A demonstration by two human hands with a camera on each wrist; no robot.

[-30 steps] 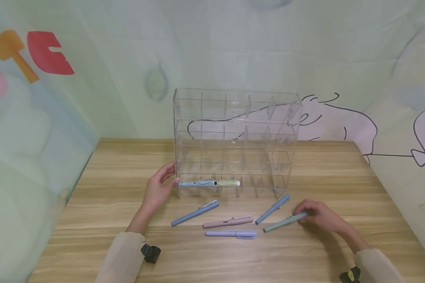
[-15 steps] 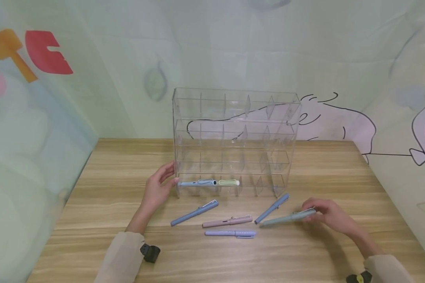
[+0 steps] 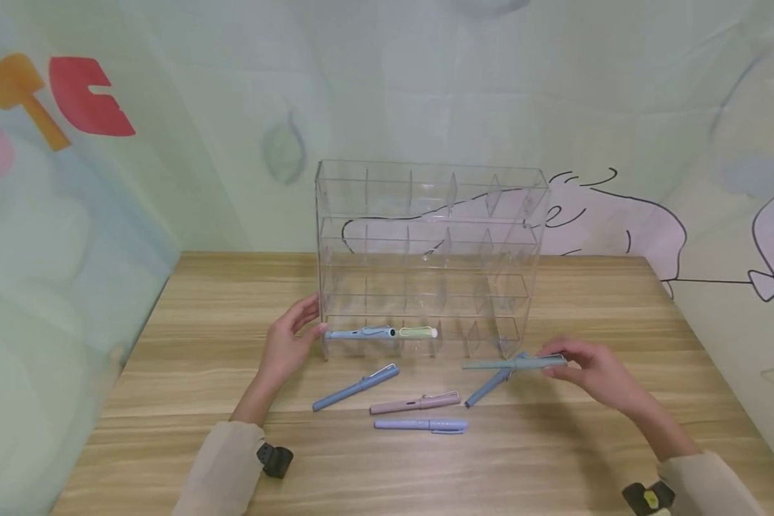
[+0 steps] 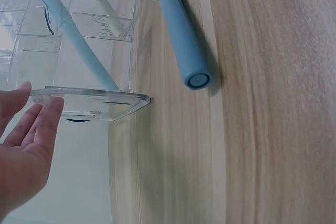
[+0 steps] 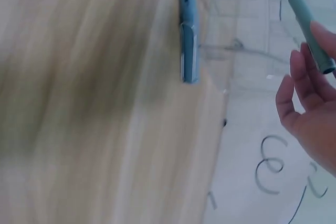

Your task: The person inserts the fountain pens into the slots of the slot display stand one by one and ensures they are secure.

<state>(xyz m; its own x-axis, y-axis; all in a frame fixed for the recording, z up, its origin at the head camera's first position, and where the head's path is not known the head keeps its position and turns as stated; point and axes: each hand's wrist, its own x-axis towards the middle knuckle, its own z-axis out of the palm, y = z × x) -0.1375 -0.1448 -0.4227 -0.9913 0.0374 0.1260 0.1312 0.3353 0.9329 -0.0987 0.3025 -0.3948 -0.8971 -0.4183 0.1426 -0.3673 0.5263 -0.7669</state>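
Note:
My left hand [image 3: 290, 344] rests against the left side of a clear acrylic rack [image 3: 426, 269], fingers extended along the side panel [image 4: 94, 98] and thumb at its front edge. The right hand [image 3: 583, 365] pinches a grey-green capped pen [image 3: 490, 365] by its clip end, thumb against fingers, above the table. In the head view this pen crosses over a blue pen [image 3: 486, 389] lying on the table. In the rack's lowest row lie a light blue pen [image 3: 361, 333] and a pale green pen [image 3: 417, 332], end to end.
In front of the rack, a blue pen [image 3: 355, 387], a mauve pen [image 3: 416, 403] and a lavender pen [image 3: 419, 425] lie on the wooden table [image 3: 200, 315]. Behind stands a printed fabric backdrop [image 3: 232, 143].
The right hand has lifted the grey-green pen off the table, drawn it right, then moved it toward the rack, turning it nearly level across the view. The left hand has stayed put.

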